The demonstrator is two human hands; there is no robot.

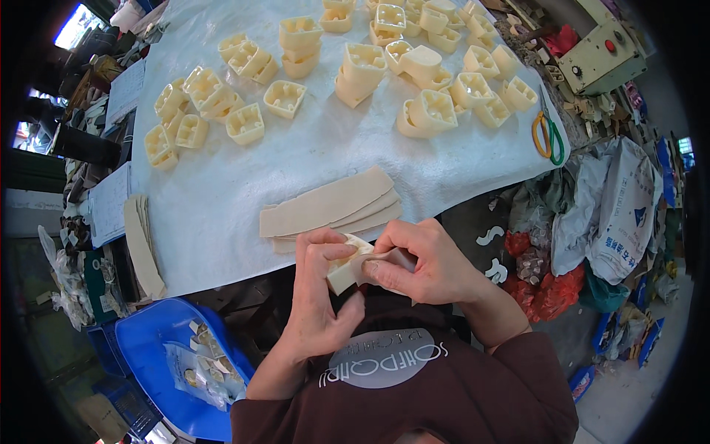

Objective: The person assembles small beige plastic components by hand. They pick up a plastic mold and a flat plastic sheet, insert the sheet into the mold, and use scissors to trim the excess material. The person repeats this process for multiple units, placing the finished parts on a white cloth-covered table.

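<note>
My left hand [316, 288] and my right hand [421, 259] are closed together on one cream plastic block [345, 272] held over the table's near edge, close to my chest. My right fingers press a cream strip [390, 257] around the block. Just beyond my hands lies a small pile of long cream strips [329, 207] on the white table cover [222, 200]. Farther off, several cream square moulded blocks [355, 66] with hollows are spread and stacked across the table.
Green-and-yellow scissors [548, 133] lie at the table's right edge. More strips [142, 248] hang off the left edge. A blue bin [159, 355] with a bag of small pieces stands lower left. Sacks and bags [614, 214] crowd the right side.
</note>
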